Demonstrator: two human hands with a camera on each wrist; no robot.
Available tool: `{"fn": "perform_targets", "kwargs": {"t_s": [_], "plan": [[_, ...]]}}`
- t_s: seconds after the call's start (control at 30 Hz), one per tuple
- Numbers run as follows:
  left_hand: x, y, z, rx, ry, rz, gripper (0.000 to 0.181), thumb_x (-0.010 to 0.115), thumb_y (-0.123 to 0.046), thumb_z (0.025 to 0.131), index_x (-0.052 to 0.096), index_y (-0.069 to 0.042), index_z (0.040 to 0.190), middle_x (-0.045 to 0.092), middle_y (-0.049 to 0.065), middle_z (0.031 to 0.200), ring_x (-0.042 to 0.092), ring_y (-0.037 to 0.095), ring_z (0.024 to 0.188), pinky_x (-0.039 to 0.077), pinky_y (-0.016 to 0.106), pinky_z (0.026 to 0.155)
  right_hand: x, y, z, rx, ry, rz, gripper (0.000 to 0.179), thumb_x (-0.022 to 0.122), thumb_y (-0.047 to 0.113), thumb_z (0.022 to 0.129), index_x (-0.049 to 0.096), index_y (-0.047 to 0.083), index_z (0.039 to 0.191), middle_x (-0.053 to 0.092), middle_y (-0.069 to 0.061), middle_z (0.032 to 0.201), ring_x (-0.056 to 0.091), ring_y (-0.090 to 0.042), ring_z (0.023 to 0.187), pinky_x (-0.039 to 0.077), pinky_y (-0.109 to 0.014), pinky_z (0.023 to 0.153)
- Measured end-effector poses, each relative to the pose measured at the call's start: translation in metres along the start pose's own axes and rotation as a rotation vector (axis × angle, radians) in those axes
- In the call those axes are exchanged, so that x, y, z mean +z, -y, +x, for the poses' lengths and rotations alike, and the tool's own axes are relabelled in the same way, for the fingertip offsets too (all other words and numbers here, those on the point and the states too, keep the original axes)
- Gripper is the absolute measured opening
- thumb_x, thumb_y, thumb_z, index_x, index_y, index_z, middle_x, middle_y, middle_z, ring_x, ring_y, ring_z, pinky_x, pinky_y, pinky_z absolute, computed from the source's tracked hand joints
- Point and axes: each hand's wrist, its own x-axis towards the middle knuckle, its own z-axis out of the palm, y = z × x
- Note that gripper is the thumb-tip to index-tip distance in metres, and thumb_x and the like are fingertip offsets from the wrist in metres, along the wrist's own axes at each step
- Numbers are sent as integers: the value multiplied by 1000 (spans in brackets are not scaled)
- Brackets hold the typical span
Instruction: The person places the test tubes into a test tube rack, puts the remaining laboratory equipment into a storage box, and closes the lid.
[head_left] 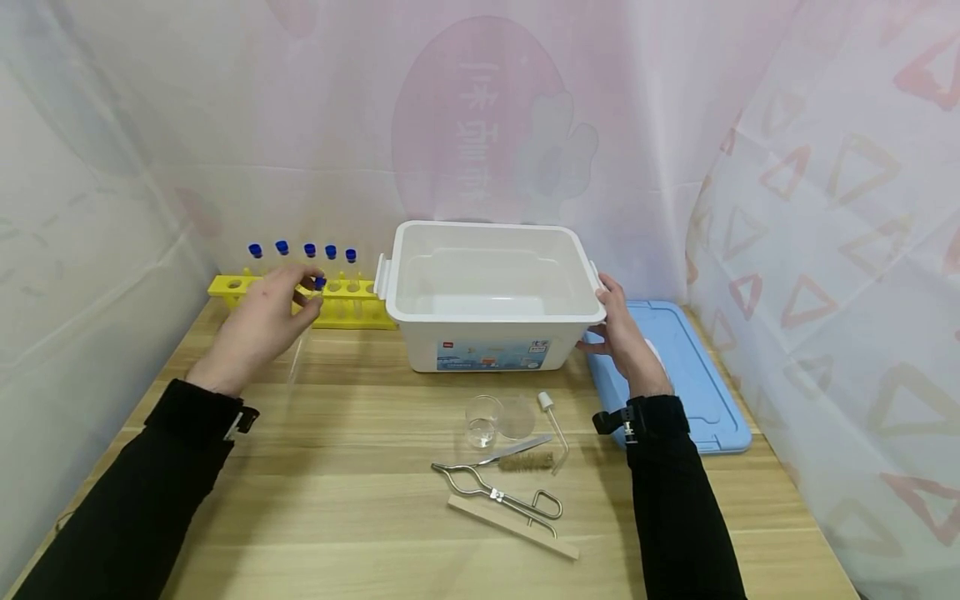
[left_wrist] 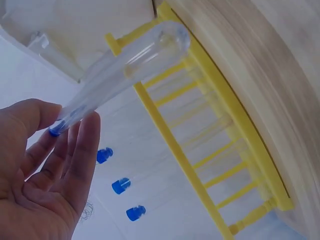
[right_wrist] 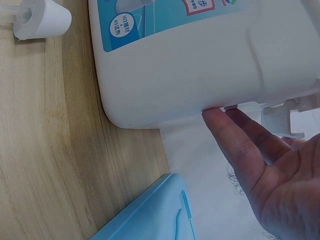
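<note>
**A:** What is closest?

**B:** Two black sleeves (head_left: 112,500), reaching in from the bottom corners over a wood-grain tabletop (head_left: 337,492). Between them lie a thin wooden strip (head_left: 513,527), then metal tongs (head_left: 497,495), a bristle brush (head_left: 527,461) with a slim metal tool (head_left: 517,448) just beside it, a bent tube with a white stopper (head_left: 558,433) and a small clear dish (head_left: 482,410).

**A:** And the hands?

**B:** The right hand (head_left: 628,337) is at the right end of a white bin (head_left: 420,346), its fingers fairly straight and spread, touching the side near the handle. A blue lid (head_left: 693,379) lies flat under that forearm. The left hand (head_left: 258,321) pinches a clear test tube (left_wrist: 135,67) by its blue-stoppered end, thumb against fingers.

**A:** Where is that tube exactly?

**B:** Out of the yellow rack (head_left: 356,323), tilted in front of it, left of the bin. Five more blue-stoppered tubes (head_left: 282,247) stand in the rack. Farthest back hangs a pale pink printed curtain (head_left: 322,125).
</note>
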Motion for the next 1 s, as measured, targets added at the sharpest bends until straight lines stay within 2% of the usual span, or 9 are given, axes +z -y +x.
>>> {"fn": "perform_targets", "kwargs": {"t_s": [0.17, 0.3, 0.37, 0.47, 0.57, 0.63, 0.77, 1.0], "plan": [[-8, 0, -1, 28, -101, 7, 47, 64, -10, 120, 55, 4, 164, 64, 32, 150, 67, 52, 131, 65, 66, 101, 1, 0, 0, 3, -2, 5, 86, 44, 69, 118, 1, 43, 188, 33, -22, 189, 51, -58, 165, 48, -84, 128], [-13, 3, -2, 55, -207, -3, 46, 65, -7, 119, 57, 3, 163, 65, 32, 149, 68, 51, 129, 64, 66, 99, 1, 0, 1, 7, -4, 4, 85, 45, 69, 118, 2, 43, 188, 34, -22, 188, 52, -57, 165, 49, -84, 128], [-15, 6, -1, 57, -251, -13, 45, 65, -7, 119, 58, 3, 162, 65, 32, 150, 69, 51, 128, 64, 63, 96, 0, 0, 1, 6, -4, 3, 85, 45, 69, 118, 3, 43, 188, 34, -22, 188, 52, -56, 165, 50, -83, 128], [-19, 10, 1, 52, -303, -13, 45, 66, -8, 119, 59, 2, 162, 66, 30, 150, 71, 49, 127, 63, 36, 93, 0, 0, 0, 4, -2, 2, 85, 44, 69, 118, 2, 44, 188, 33, -21, 188, 52, -57, 165, 49, -83, 128], [-22, 15, 4, 58, -351, -8, 46, 66, -9, 118, 60, 1, 163, 68, 30, 149, 72, 48, 126, 46, 8, 86, 0, 0, -1, 6, -1, 1, 85, 44, 69, 119, 2, 44, 188, 33, -21, 188, 52, -56, 165, 50, -83, 128], [-24, 17, 4, 60, -380, -16, 47, 67, -9, 119, 59, 1, 164, 67, 31, 150, 71, 48, 127, 35, 0, 82, 0, 0, -1, 7, -3, 1, 85, 44, 69, 119, 2, 43, 188, 34, -20, 188, 53, -56, 164, 50, -82, 128], [-30, 21, 6, 52, -431, -34, 48, 65, -13, 121, 58, -1, 167, 64, 31, 154, 70, 48, 131, 34, -2, 82, 1, 1, -2, 7, 0, -2, 85, 43, 69, 119, 0, 44, 188, 34, -21, 188, 52, -56, 165, 49, -83, 128], [-39, 30, 10, -24, -516, -54, 52, 60, -21, 123, 54, -11, 174, 63, 27, 159, 68, 47, 140, 39, 4, 89, 0, 0, -1, 6, 5, 5, 84, 43, 70, 120, 1, 44, 187, 34, -20, 188, 51, -56, 166, 49, -82, 129]]}}
